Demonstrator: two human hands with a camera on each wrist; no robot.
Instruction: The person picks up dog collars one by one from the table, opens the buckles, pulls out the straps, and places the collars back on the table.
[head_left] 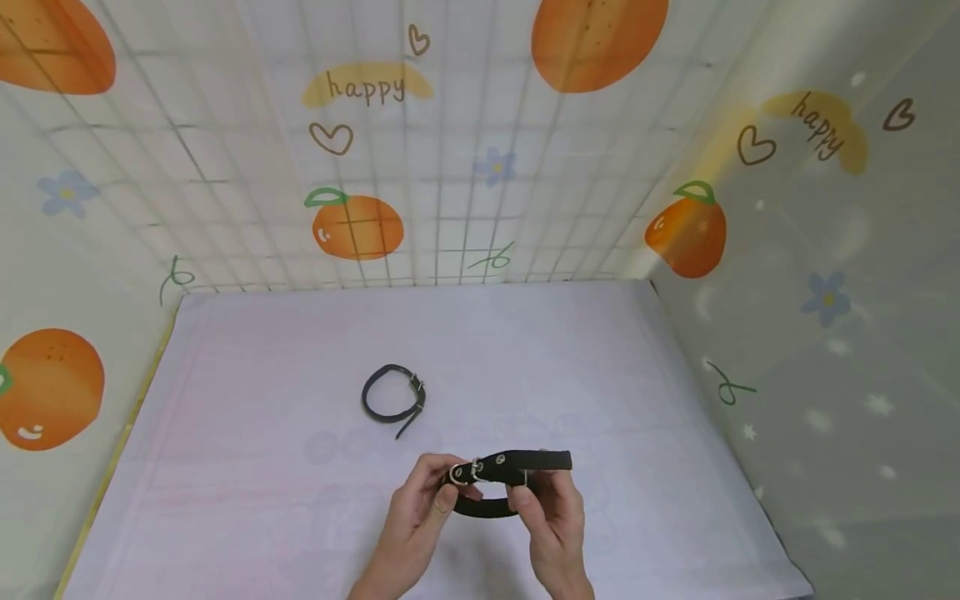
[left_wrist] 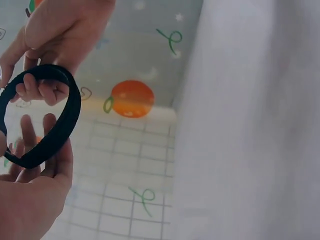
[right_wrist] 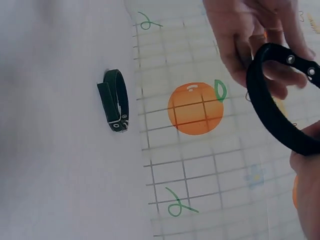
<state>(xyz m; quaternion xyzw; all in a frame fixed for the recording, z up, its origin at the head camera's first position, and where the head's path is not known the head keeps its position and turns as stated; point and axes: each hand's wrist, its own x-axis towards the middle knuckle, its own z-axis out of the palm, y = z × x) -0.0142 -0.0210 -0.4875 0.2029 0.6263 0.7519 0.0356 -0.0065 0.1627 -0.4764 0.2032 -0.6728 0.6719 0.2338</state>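
Observation:
A black collar (head_left: 487,507), buckled into a loop with metal eyelets and a silver buckle (head_left: 477,470), is held up above the table's near side. My left hand (head_left: 412,512) pinches it at the left, beside a metal ring near the buckle. On the other side, my right hand (head_left: 557,521) grips the band near a metal keeper, thumb in front. The strap's free end sticks out to the right past that hand. A second dark collar (head_left: 365,400), also buckled into a loop, lies on the table beyond the hands; its buckle side shows in the right wrist view.
The table has a pale cloth cover (head_left: 247,467). Behind it and along both sides hang curtains (head_left: 480,208) printed with oranges and hearts, with a wire grid showing through at the back.

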